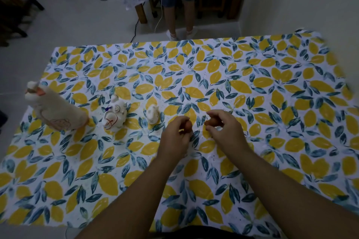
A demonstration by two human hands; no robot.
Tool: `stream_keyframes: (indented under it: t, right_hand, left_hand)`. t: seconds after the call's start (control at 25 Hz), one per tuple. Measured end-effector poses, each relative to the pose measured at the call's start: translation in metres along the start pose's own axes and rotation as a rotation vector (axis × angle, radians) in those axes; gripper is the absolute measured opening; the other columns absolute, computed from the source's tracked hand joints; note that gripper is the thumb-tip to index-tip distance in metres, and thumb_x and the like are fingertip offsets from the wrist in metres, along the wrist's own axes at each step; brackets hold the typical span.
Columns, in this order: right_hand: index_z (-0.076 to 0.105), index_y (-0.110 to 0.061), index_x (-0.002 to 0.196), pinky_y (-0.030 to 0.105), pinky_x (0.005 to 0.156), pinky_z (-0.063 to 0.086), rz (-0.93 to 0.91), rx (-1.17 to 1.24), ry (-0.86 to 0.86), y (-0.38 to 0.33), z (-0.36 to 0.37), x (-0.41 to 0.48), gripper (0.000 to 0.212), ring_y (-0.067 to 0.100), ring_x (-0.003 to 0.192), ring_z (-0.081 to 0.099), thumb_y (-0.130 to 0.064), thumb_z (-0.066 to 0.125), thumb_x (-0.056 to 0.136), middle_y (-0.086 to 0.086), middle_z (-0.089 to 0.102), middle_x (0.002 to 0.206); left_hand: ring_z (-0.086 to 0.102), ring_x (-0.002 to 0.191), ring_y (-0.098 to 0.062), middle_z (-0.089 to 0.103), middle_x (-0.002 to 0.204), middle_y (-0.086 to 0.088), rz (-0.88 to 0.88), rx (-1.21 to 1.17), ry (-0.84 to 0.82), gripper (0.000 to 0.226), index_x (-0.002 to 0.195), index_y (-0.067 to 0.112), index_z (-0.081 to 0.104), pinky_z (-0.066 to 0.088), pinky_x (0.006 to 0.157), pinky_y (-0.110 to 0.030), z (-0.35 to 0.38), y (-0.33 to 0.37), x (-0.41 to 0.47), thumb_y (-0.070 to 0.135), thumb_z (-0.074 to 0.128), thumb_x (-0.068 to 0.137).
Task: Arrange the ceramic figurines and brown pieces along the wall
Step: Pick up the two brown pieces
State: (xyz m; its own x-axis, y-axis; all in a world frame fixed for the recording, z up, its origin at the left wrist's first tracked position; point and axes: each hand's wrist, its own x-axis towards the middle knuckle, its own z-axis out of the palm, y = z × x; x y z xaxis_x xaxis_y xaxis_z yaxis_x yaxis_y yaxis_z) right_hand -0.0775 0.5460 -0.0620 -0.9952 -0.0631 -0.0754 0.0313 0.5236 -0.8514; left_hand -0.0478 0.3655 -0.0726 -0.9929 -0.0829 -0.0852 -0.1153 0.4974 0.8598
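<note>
Your left hand [175,134] pinches a small brown piece [188,125] between thumb and fingers, and your right hand [225,128] pinches a second brown piece [210,121] the same way. Both sit just right of centre in the frame, low over the counter [272,103] and only a little apart. How much each piece rests on the cloth I cannot tell, since your fingers cover most of them.

To the left, three ceramic figurines stand in a loose row: a small white figurine [152,115] nearest your left hand, a rounder painted figurine [114,116] beyond it, and a tall cream figurine [54,110] at the far left edge. The wall [291,2] shows at the upper right of the frame, well apart from all of them.

The step in hand looks like setting the two pieces down to extend that row rightward. Keep the pinch light and low, lower each piece until its base meets the cloth, then release one hand at a time. Match the spacing already between the figurines, and keep your left wrist off the small white figurine beside it.

The left piece appears upright, its long axis rising toward the top of the frame. The right piece seems to lie more crosswise, pointing left toward the other; turn it to stand likewise if they should match.
</note>
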Motion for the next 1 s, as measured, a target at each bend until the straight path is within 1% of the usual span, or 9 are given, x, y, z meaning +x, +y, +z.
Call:
stream_keyframes:
  t: [0.08, 0.16, 0.32, 0.4, 0.52, 0.6, 0.72, 0.92, 1.0]
  right_hand:
    - [0.066, -0.02, 0.118, 0.027, 0.086, 0.052, -0.065, -0.051, -0.028, -0.002, 0.006, 0.019, 0.038, 0.013, 0.096, 0.061, -0.001, 0.074, 0.086, -0.003, 0.062, 0.103]
    - [0.066, -0.017, 0.119, 0.03, 0.086, 0.051, -0.139, -0.108, -0.057, 0.0, 0.011, 0.034, 0.036, 0.017, 0.095, 0.061, 0.002, 0.071, 0.088, -0.002, 0.059, 0.103]
    - [0.063, -0.013, 0.125, 0.034, 0.091, 0.049, -0.153, -0.172, -0.107, 0.01, 0.021, 0.044, 0.035, 0.022, 0.11, 0.057, 0.001, 0.065, 0.092, 0.007, 0.063, 0.116]
    - [0.062, -0.013, 0.128, 0.037, 0.095, 0.05, -0.109, -0.124, -0.102, 0.012, 0.026, 0.043, 0.036, 0.023, 0.116, 0.057, -0.003, 0.066, 0.093, 0.008, 0.063, 0.123]
    - [0.06, -0.019, 0.132, 0.038, 0.098, 0.052, 0.018, 0.002, -0.082, 0.013, 0.031, 0.043, 0.041, 0.022, 0.119, 0.058, -0.008, 0.069, 0.093, 0.005, 0.062, 0.13]
    - [0.06, -0.021, 0.132, 0.039, 0.096, 0.053, 0.049, 0.021, -0.069, 0.014, 0.032, 0.044, 0.042, 0.022, 0.117, 0.059, -0.007, 0.068, 0.093, 0.005, 0.063, 0.129]
    - [0.061, -0.023, 0.135, 0.035, 0.095, 0.052, 0.013, -0.021, -0.093, 0.016, 0.029, 0.045, 0.045, 0.021, 0.113, 0.059, -0.005, 0.066, 0.094, 0.007, 0.063, 0.127]
    - [0.06, -0.03, 0.136, 0.038, 0.099, 0.051, -0.001, -0.073, -0.223, 0.021, 0.016, 0.051, 0.055, 0.024, 0.122, 0.057, 0.003, 0.063, 0.092, 0.006, 0.063, 0.134]
    - [0.061, -0.029, 0.135, 0.036, 0.095, 0.05, -0.011, -0.13, -0.237, 0.021, 0.014, 0.051, 0.053, 0.026, 0.121, 0.058, 0.003, 0.062, 0.092, 0.007, 0.064, 0.134]
  left_hand:
    - [0.06, 0.108, -0.011, 0.065, 0.115, -0.005, 0.026, 0.028, 0.017, 0.034, 0.124, 0.016, 0.06, 0.055, 0.087, -0.03, 0.0, 0.002, 0.02, 0.007, 0.067, 0.092]
    - [0.06, 0.108, -0.014, 0.065, 0.115, -0.005, 0.056, 0.039, 0.026, 0.032, 0.121, 0.017, 0.06, 0.056, 0.088, -0.037, 0.0, 0.001, 0.037, 0.005, 0.065, 0.092]
    - [0.061, 0.098, -0.021, 0.063, 0.103, -0.006, 0.089, 0.048, 0.026, 0.027, 0.112, 0.017, 0.06, 0.055, 0.08, -0.048, 0.001, -0.012, 0.052, 0.0, 0.062, 0.092]
    - [0.062, 0.093, -0.022, 0.063, 0.099, -0.005, 0.1, 0.036, 0.021, 0.027, 0.114, 0.017, 0.059, 0.053, 0.075, -0.044, 0.003, -0.019, 0.049, 0.0, 0.062, 0.092]
    - [0.061, 0.095, -0.015, 0.064, 0.105, -0.002, 0.091, 0.008, 0.054, 0.033, 0.12, 0.018, 0.059, 0.05, 0.075, -0.029, 0.007, -0.022, 0.047, 0.005, 0.065, 0.09]
    - [0.06, 0.092, -0.012, 0.065, 0.105, 0.0, 0.07, 0.013, 0.074, 0.035, 0.119, 0.02, 0.059, 0.051, 0.072, -0.031, 0.01, -0.023, 0.05, 0.007, 0.068, 0.088]
    - [0.06, 0.088, -0.012, 0.066, 0.102, -0.001, 0.043, 0.022, 0.092, 0.035, 0.117, 0.021, 0.06, 0.054, 0.071, -0.039, 0.012, -0.024, 0.052, 0.007, 0.072, 0.087]
    - [0.058, 0.092, -0.001, 0.069, 0.107, 0.002, 0.018, 0.026, 0.12, 0.04, 0.121, 0.023, 0.063, 0.058, 0.077, -0.038, 0.011, -0.026, 0.051, 0.011, 0.076, 0.085]
    - [0.059, 0.092, -0.001, 0.07, 0.108, 0.002, 0.013, 0.033, 0.116, 0.04, 0.122, 0.023, 0.063, 0.058, 0.078, -0.037, 0.01, -0.026, 0.05, 0.012, 0.075, 0.085]
